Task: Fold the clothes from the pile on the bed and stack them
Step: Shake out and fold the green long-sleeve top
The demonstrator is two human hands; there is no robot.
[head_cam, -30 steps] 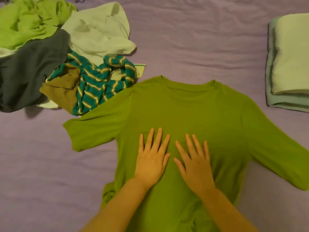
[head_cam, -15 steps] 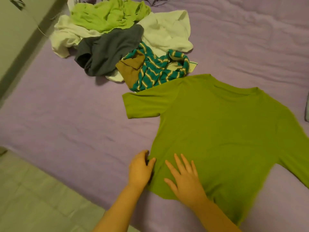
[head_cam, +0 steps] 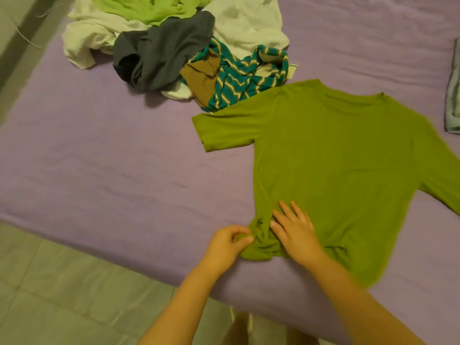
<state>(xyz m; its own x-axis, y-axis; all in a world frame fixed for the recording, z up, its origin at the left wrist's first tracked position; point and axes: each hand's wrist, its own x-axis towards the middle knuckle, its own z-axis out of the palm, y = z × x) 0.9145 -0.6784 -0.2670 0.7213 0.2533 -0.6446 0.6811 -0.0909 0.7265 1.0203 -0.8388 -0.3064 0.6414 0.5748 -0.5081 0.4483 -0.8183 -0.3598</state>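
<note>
The olive-green short-sleeved cotton T-shirt (head_cam: 333,155) lies spread face-up on the lilac bedsheet (head_cam: 112,170), just beside the heap of unfolded clothes (head_cam: 174,43), probably laid flat for folding. Its near-left hem corner is bunched. The left hand (head_cam: 227,245) pinches that crumpled corner, seemingly to pull it straight, while the right hand (head_cam: 296,232) rests flat, fingers spread, pinning the fabric alongside.
</note>
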